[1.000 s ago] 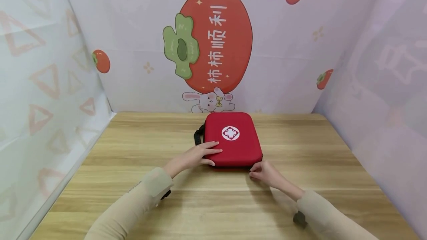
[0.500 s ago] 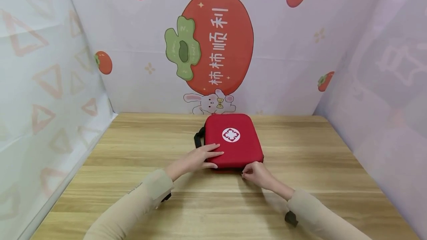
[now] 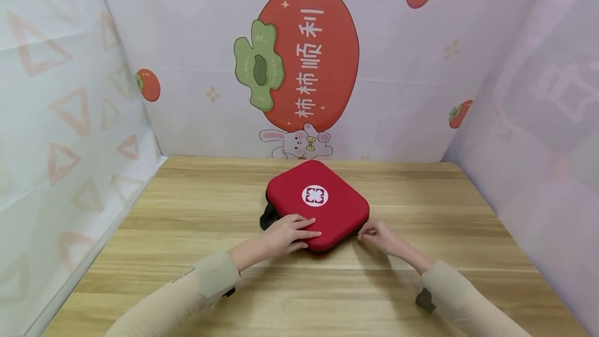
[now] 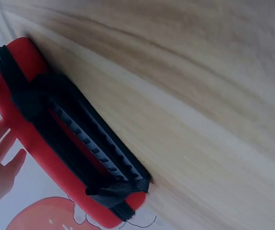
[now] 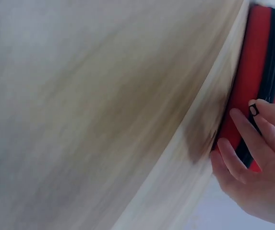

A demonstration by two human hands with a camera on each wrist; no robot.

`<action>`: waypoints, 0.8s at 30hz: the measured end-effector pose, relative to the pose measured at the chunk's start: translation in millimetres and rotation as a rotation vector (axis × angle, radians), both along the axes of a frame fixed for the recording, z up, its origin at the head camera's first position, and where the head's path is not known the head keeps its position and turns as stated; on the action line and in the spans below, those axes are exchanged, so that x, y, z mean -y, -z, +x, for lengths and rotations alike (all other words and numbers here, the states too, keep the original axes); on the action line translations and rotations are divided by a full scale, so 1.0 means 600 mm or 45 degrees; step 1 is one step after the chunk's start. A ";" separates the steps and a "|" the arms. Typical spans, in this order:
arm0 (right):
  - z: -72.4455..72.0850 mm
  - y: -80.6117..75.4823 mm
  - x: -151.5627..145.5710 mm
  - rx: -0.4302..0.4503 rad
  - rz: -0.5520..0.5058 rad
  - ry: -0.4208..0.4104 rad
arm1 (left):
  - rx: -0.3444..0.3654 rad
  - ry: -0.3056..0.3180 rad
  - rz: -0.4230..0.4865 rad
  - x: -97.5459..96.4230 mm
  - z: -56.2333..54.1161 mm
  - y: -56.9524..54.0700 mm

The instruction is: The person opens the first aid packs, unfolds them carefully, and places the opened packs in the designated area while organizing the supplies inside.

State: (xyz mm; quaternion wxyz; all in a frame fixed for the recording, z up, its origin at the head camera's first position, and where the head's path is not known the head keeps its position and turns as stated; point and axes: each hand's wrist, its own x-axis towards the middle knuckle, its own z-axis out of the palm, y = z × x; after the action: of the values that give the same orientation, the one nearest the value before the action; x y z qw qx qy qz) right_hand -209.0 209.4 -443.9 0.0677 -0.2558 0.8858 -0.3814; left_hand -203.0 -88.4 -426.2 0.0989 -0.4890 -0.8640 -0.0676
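Note:
A red first aid case [image 3: 292, 183] with a white cross emblem lies turned at an angle on the wooden table. Its black handle [image 4: 94, 139] faces the left hand's side. My left hand [image 3: 287, 235] rests on the lid's near left part, fingers spread and fairly straight. At the case's near right side, my right hand [image 3: 381, 238] pinches a small black zipper pull [image 5: 254, 109] between thumb and forefinger. The black zipper [image 5: 271, 57] runs along the red side wall. The lid lies down on the case; how far the zipper is closed, I cannot tell.
The wooden tabletop [image 3: 187, 202] extends around the case. A white printed backdrop [image 3: 398, 92] with persimmons and a rabbit stands behind the table, and pale printed sheets [image 3: 70, 118] hang at both sides.
The case has turned counterclockwise, bringing its handle nearer the front left. My right hand went left along the front edge, then back right with the case's turn. My left hand stayed on the lid.

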 end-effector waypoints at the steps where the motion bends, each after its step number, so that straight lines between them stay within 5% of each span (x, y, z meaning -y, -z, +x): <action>1: -0.003 0.000 -0.003 0.001 -0.016 -0.004 | -0.024 0.016 0.019 -0.002 0.003 0.000; 11: -0.026 -0.001 -0.018 -0.024 -0.022 0.008 | -0.095 0.141 0.091 -0.023 0.020 0.002; 24: -0.071 -0.003 -0.002 -0.028 -0.024 0.143 | 0.171 0.207 -0.062 -0.045 0.016 -0.016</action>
State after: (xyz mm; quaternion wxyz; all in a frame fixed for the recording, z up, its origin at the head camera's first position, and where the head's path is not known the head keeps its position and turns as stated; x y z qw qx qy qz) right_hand -251.4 210.5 -442.4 0.0339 -0.2103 0.8958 -0.3902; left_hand -193.3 -61.2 -416.8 0.0233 -0.5542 -0.8275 -0.0871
